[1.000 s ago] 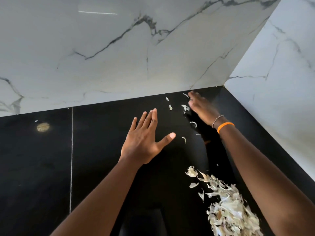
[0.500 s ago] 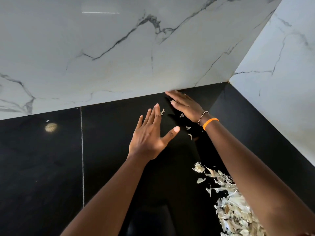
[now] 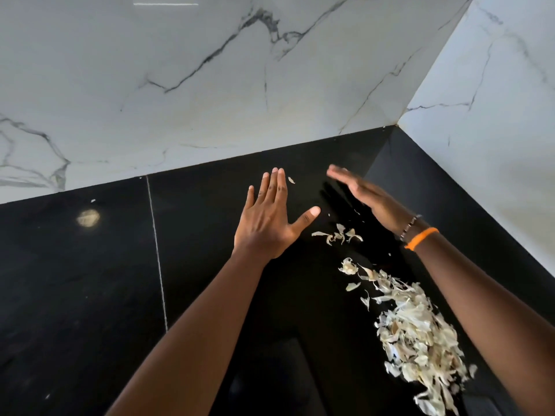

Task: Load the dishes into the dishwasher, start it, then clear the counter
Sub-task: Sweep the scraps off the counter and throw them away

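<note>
A pile of pale, papery garlic peels [image 3: 420,334] lies on the glossy black counter [image 3: 90,295] at the lower right. A small cluster of loose peels [image 3: 339,235] sits between my two hands, and one flake [image 3: 290,180] lies beside my left fingertips. My left hand [image 3: 270,220] is flat with fingers straight and thumb spread, just above or on the counter. My right hand [image 3: 366,196], blurred by motion, is open on its edge with straight fingers, just right of the loose peels. It wears an orange band and a bead bracelet.
White marble-look walls [image 3: 210,85] meet in a corner [image 3: 396,126] at the back right and bound the counter. A thin pale seam [image 3: 156,250] runs across the counter on the left. A light reflection [image 3: 88,217] shines near it. A few tiny crumbs dot the surface.
My right hand has swept back from the wall toward me, dragging scattered peels into a small cluster near the pile. My left hand stays flat in about the same place.
</note>
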